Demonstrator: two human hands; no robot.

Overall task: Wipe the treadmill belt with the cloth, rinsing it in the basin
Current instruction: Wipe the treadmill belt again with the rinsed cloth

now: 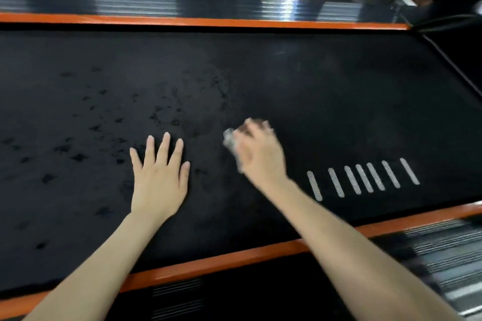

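The black treadmill belt (313,81) fills most of the view, with dark wet spots scattered over its left half. My left hand (159,172) lies flat on the belt, fingers spread, holding nothing. Just to its right, my right hand (260,154) is blurred and pressed down on the belt, closed on a small grey cloth (230,139) that sticks out at the hand's left side. The basin is not in view.
Orange side rails run along the far edge (208,21) and the near edge (234,260) of the belt, with ribbed silver foot strips beyond them. A row of several white slanted marks (362,180) is printed on the belt to the right of my right hand.
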